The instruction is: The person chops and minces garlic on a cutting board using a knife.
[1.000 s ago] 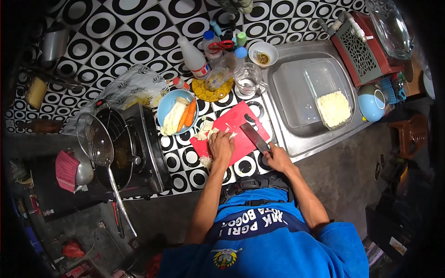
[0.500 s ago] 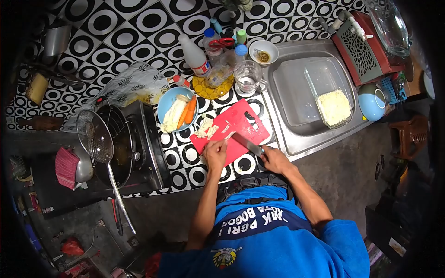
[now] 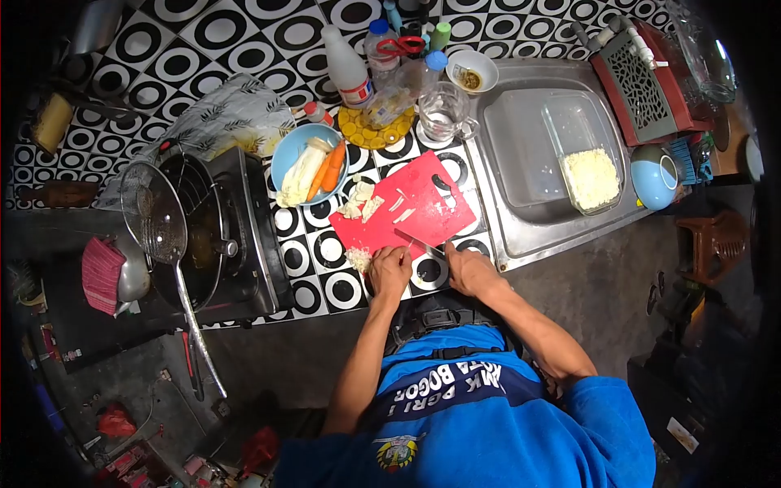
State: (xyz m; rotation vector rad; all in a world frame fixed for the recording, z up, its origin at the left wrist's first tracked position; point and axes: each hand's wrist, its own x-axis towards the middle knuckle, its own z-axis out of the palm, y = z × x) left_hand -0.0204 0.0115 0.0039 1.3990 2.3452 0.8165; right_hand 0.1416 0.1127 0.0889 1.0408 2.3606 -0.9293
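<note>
My right hand [image 3: 470, 271] is closed on the handle of a knife [image 3: 419, 241], whose blade points up and left over the near edge of a red cutting board [image 3: 435, 207]. Beside the blade tip, my left hand [image 3: 390, 271] is at the board's near edge with its fingers drawn together; what they hold is too small to name. Pale vegetable pieces [image 3: 359, 202] and thin strips [image 3: 401, 213] lie on the board. A finely cut white pile [image 3: 358, 259] sits at its lower left corner. Behind it, a blue bowl [image 3: 281, 160] holds carrots [image 3: 327, 173] and a pale vegetable [image 3: 304, 172].
Left is a stove with a pan and a wire strainer [image 3: 154, 213]. Bottles [image 3: 346, 71], a glass mug [image 3: 443, 111] and a small white bowl [image 3: 486, 68] stand behind. In the sink [image 3: 521, 146] is a glass dish of white shreds [image 3: 591, 179].
The knife has come down and left toward the board's near edge, close to my left hand. My left hand has moved off the pale pieces to that edge. The camera view has shifted slightly.
</note>
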